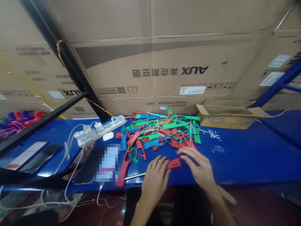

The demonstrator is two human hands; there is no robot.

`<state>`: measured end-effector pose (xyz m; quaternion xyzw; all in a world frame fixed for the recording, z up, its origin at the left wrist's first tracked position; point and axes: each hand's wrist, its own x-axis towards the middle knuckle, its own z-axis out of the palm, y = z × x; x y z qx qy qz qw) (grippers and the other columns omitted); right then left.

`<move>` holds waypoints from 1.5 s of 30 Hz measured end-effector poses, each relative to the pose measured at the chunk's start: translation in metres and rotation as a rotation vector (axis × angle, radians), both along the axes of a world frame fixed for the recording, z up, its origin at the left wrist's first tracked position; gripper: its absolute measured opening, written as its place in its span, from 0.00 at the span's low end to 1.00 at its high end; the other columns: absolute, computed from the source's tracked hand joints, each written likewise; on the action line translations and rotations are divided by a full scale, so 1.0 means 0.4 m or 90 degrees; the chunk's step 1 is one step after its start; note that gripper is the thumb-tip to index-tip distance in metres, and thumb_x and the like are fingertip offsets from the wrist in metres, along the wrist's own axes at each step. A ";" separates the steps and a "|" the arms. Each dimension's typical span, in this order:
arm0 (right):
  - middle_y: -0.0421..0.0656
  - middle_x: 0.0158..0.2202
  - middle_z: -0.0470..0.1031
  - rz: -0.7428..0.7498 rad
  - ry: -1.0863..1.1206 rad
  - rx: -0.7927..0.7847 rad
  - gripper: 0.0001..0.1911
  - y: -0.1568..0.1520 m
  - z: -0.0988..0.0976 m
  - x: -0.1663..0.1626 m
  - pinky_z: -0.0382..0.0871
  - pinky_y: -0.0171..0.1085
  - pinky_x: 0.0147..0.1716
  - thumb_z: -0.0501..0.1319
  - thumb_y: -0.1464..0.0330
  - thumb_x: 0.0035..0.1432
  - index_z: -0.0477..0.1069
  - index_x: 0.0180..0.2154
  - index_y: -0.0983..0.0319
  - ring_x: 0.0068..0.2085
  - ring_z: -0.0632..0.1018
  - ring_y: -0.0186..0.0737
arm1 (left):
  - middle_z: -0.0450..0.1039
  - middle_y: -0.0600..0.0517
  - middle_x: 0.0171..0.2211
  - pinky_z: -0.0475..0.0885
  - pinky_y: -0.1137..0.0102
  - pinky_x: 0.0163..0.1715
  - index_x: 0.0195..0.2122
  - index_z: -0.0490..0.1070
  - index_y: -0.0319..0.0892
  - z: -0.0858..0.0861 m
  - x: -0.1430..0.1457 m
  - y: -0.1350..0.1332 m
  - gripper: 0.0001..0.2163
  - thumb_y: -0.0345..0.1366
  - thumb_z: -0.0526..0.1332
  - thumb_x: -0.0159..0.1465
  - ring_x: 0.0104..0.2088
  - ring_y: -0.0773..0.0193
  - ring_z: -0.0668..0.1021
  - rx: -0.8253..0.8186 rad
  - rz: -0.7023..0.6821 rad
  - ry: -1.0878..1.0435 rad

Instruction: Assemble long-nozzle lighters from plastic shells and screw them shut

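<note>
Under the fingers of my left hand (155, 175) lies a red lighter handle (174, 163), held down on the blue table near its front edge. A thin metal tube (135, 176) sticks out to the left of that hand; I cannot tell which lighter it belongs to. My right hand (198, 166) hovers at the handle's right end, thumb and fingertips pinched close together; anything between them is too small to make out. Left of the tube is another red lighter casing (124, 171). Behind both hands spreads a pile of red, green and blue lighter parts (155, 136).
A tablet-like device with a blurred screen (107, 164), a white power strip (108, 128) with cables and a white earbud case (108, 136) are on the left. An open carton (225, 122) stands back right, near small pale pieces (213, 134). Large cardboard boxes (150, 56) wall the back.
</note>
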<state>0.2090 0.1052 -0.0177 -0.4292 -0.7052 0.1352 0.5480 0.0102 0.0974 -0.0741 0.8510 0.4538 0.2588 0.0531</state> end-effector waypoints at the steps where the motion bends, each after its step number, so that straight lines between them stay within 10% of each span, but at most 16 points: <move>1: 0.43 0.41 0.82 -0.006 0.002 0.003 0.13 0.001 0.001 0.000 0.79 0.39 0.44 0.63 0.73 0.66 0.80 0.48 0.54 0.43 0.83 0.41 | 0.74 0.45 0.60 0.72 0.51 0.57 0.60 0.69 0.42 0.001 0.000 0.000 0.15 0.34 0.57 0.72 0.61 0.49 0.73 0.001 0.001 -0.001; 20: 0.42 0.35 0.80 -0.079 0.031 -0.022 0.03 -0.003 0.008 0.013 0.78 0.38 0.38 0.69 0.67 0.61 0.79 0.38 0.56 0.36 0.81 0.40 | 0.75 0.44 0.60 0.75 0.50 0.57 0.59 0.69 0.40 -0.013 0.002 -0.002 0.15 0.32 0.57 0.72 0.61 0.47 0.74 0.018 0.003 -0.007; 28: 0.44 0.49 0.83 -0.046 -0.025 -0.092 0.12 -0.022 0.002 0.052 0.78 0.44 0.52 0.61 0.67 0.68 0.78 0.50 0.54 0.51 0.82 0.45 | 0.75 0.45 0.59 0.77 0.51 0.55 0.60 0.69 0.41 -0.029 -0.005 0.000 0.16 0.33 0.55 0.73 0.61 0.48 0.75 0.052 -0.003 -0.018; 37: 0.43 0.35 0.81 -0.032 0.219 -0.050 0.04 -0.006 -0.036 -0.005 0.82 0.40 0.36 0.69 0.70 0.59 0.80 0.38 0.56 0.37 0.83 0.43 | 0.75 0.45 0.60 0.77 0.52 0.57 0.60 0.70 0.42 -0.022 -0.005 -0.003 0.16 0.33 0.55 0.73 0.62 0.49 0.74 0.023 -0.013 -0.049; 45: 0.45 0.38 0.80 -0.213 0.348 -0.051 0.09 0.002 -0.059 -0.052 0.79 0.41 0.39 0.70 0.65 0.59 0.77 0.41 0.60 0.38 0.82 0.42 | 0.72 0.43 0.62 0.73 0.50 0.60 0.60 0.69 0.39 -0.016 -0.004 0.003 0.16 0.33 0.57 0.72 0.64 0.47 0.72 -0.010 -0.028 -0.006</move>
